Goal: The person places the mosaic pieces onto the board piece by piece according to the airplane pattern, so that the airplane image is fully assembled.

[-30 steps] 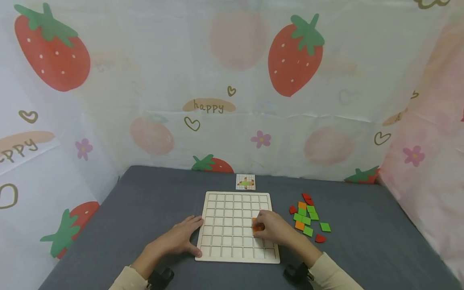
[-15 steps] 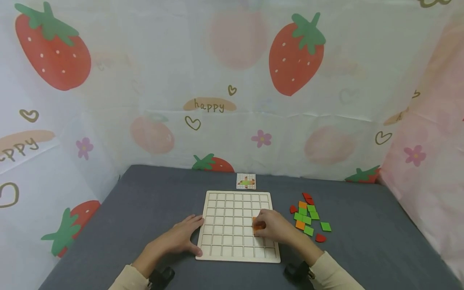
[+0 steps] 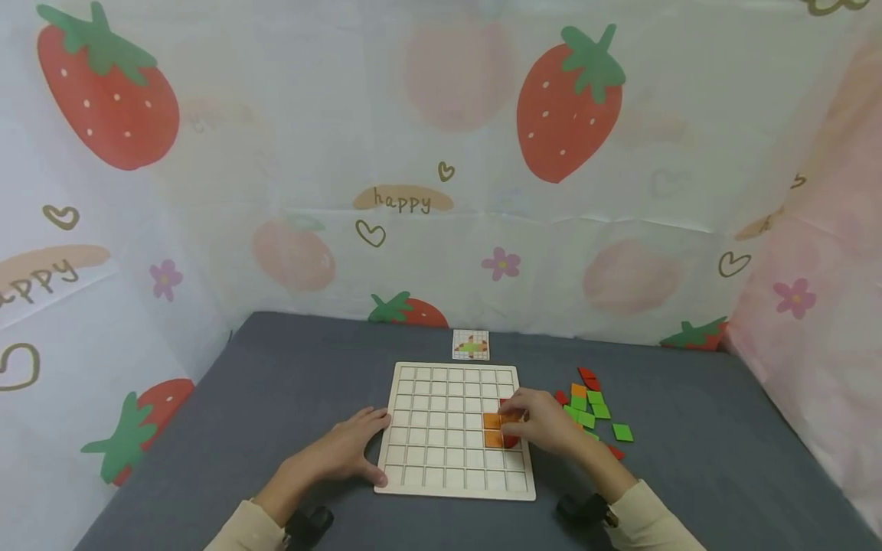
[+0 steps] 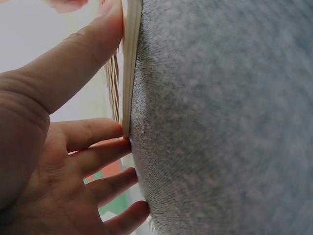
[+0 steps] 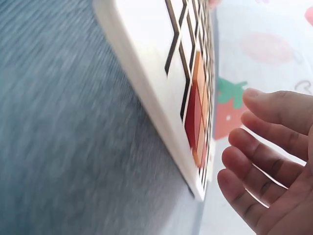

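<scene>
A pale wooden grid board [image 3: 437,437] lies on the dark cloth. My left hand [image 3: 334,451] rests at its left edge; in the left wrist view the thumb and forefinger touch the board's side [image 4: 130,68], fingers extended. Two orange square tiles [image 3: 492,438] sit one behind the other toward the right side. Beside them are a red rounded tile [image 3: 511,441] and other red and orange pieces partly covered by my right hand [image 3: 549,422]. In the right wrist view the right hand [image 5: 274,156] hovers off the board with nothing between its loosely bent fingers; red tiles [image 5: 194,117] sit in the grid.
Right of the board lie loose green tiles [image 3: 623,433], an orange tile [image 3: 578,391] and red rounded tiles [image 3: 589,379], some behind my right forearm. A small card [image 3: 472,345] with a coloured grid picture lies past the far edge. Printed curtains [image 3: 413,252] enclose the table.
My right hand has shifted right and slightly back, letting go of the orange tile and uncovering the orange squares and red pieces. My left hand has stayed at the board's edge.
</scene>
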`<state>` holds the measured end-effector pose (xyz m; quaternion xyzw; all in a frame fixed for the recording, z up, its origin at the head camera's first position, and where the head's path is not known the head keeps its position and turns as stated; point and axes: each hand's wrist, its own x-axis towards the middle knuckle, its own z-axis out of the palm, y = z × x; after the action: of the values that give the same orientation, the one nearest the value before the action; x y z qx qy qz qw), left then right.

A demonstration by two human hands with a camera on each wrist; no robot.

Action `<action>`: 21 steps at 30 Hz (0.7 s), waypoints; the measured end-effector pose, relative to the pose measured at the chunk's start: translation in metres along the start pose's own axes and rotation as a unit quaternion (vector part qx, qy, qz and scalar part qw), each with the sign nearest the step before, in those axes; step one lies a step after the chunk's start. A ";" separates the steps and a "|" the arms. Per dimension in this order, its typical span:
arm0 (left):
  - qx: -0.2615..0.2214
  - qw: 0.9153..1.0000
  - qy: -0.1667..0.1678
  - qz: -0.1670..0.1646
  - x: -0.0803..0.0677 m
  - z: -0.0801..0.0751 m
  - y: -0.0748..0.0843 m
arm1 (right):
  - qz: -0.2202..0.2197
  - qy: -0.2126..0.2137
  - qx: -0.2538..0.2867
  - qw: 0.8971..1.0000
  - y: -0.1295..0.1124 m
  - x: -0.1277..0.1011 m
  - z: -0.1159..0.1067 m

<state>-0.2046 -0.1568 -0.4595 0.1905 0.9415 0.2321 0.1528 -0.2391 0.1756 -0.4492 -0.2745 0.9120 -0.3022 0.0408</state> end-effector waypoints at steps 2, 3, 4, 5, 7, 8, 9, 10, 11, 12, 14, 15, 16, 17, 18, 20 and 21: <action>0.004 1.000 0.001 0.001 0.001 0.000 -0.001 | 0.004 0.011 0.004 1.000 0.004 -0.003 -0.003; 0.005 1.000 0.001 0.002 0.001 0.000 -0.001 | 0.005 0.016 0.006 1.000 0.006 -0.005 -0.004; 0.006 1.000 0.000 0.002 0.001 0.000 -0.002 | 0.009 0.021 0.009 1.000 0.009 -0.006 -0.006; 0.008 1.000 -0.001 0.004 0.001 0.000 -0.002 | 0.015 0.026 0.008 1.000 0.011 -0.009 -0.008; 0.007 1.000 -0.003 0.005 0.002 0.000 -0.001 | 0.025 0.038 0.004 0.999 0.017 -0.013 -0.013; 0.007 1.000 -0.004 0.005 0.002 0.000 -0.001 | 0.031 0.041 0.002 0.999 0.019 -0.016 -0.015; 0.008 1.000 -0.006 0.005 0.002 -0.001 -0.001 | 0.038 0.046 0.002 0.998 0.022 -0.019 -0.018; 0.008 1.000 -0.008 0.006 0.002 -0.001 0.000 | 0.043 0.051 0.004 0.998 0.025 -0.021 -0.021; 0.010 1.000 -0.010 0.007 0.001 -0.002 0.000 | 0.050 0.056 0.005 0.997 0.027 -0.024 -0.023; 0.010 1.000 -0.012 0.006 0.001 -0.002 0.000 | 0.051 0.061 0.006 0.997 0.030 -0.027 -0.026; 0.010 1.000 -0.016 0.009 0.000 -0.003 0.000 | 0.059 0.068 0.009 0.996 0.034 -0.032 -0.030; 0.010 1.000 -0.019 0.011 0.000 -0.004 0.000 | 0.066 0.072 0.007 0.995 0.037 -0.034 -0.032; 0.009 1.000 -0.021 0.013 -0.001 -0.004 -0.001 | 0.071 0.076 0.003 0.995 0.039 -0.037 -0.035; 0.008 1.000 -0.023 0.015 -0.001 -0.004 -0.001 | 0.079 0.079 -0.003 0.994 0.041 -0.039 -0.036; 0.007 1.000 -0.025 0.016 -0.002 -0.005 -0.002 | 0.084 0.081 -0.008 0.993 0.043 -0.041 -0.038; 0.007 0.999 -0.028 0.017 -0.002 -0.005 -0.003 | 0.097 0.085 -0.019 0.991 0.047 -0.045 -0.041; 0.007 0.999 -0.029 0.016 -0.002 -0.005 -0.004 | 0.099 0.088 -0.025 0.991 0.049 -0.047 -0.042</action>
<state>-0.2056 -0.1626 -0.4568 0.2131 0.9353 0.2220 0.1745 -0.2328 0.2555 -0.4475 -0.1564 0.9418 -0.2970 -0.0171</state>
